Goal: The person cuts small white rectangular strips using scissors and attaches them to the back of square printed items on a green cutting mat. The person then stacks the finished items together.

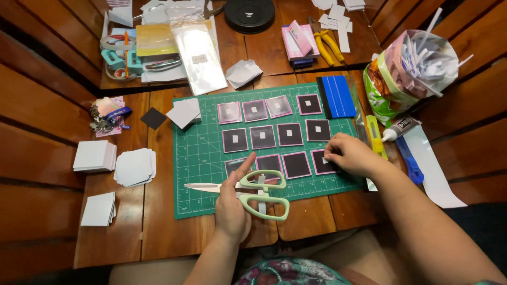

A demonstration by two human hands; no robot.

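My left hand holds a pair of pale green-handled scissors low over the front edge of a green cutting mat, blades pointing left. Over at the mat's right side, my right hand presses its fingertips on a dark square with a pink border. Several such pink-bordered dark squares lie in three rows on the mat, most with a small white piece at the centre.
Stacks of white square cards lie left of the mat, and a blue squeegee at its top right. A bag of paper scraps, a glue tube, a blue cutter and yellow pliers sit right and behind.
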